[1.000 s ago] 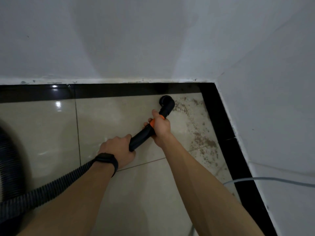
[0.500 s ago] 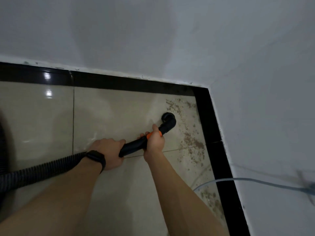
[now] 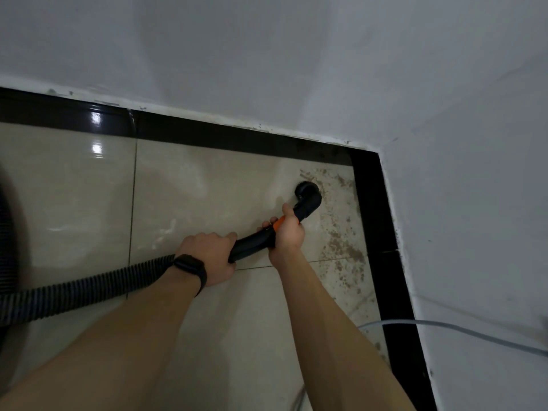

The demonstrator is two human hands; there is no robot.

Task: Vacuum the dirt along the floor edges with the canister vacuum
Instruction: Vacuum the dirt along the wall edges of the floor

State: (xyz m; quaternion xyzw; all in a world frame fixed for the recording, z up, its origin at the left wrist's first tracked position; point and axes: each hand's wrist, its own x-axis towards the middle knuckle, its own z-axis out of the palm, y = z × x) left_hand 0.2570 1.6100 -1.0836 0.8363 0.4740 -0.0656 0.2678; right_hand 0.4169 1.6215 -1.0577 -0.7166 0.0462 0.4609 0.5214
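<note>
1. Head cam, the only view: looks down at the far-right corner of a floor (image 3: 207, 188) of glossy beige tiles, where two white walls (image 3: 267, 54) meet.
2. A black strip (image 3: 376, 221) runs along the floor's far edge and right edge, at the foot of each wall.
3. The dirt (image 3: 341, 247) is brown specks and patches on the tiles along the right edge. It spreads from the far-right corner toward the near side, just beside the strip.
4. The nozzle (image 3: 308, 198) is a black elbow piece, mouth down on the tile near the far-right corner. It sits at the left rim of the dirt, apart from both runs of strip.
5. A black tube (image 3: 252, 244) runs from the nozzle back and to the left, w/ an orange ring (image 3: 278, 224) partway along.
6. R hand (image 3: 287, 237): fingers curled round the tube at the orange ring, thumb on top pointing toward the nozzle.
7. L hand (image 3: 207, 256): wrapped round the tube's rear end, fingers curled over the top. Black band (image 3: 191, 269) on the wrist.
8. A black ribbed hose (image 3: 89, 289) comes out from under the L wrist and runs to the left frame edge. Can't tell if it touches the tiles.
9. Dark ribbed shape (image 3: 6, 232) at the left frame edge: blurred, can't tell what it is.
10. A grey cable (image 3: 444, 327) comes in from the right, crosses the right-edge strip and curves toward the near edge.
</note>
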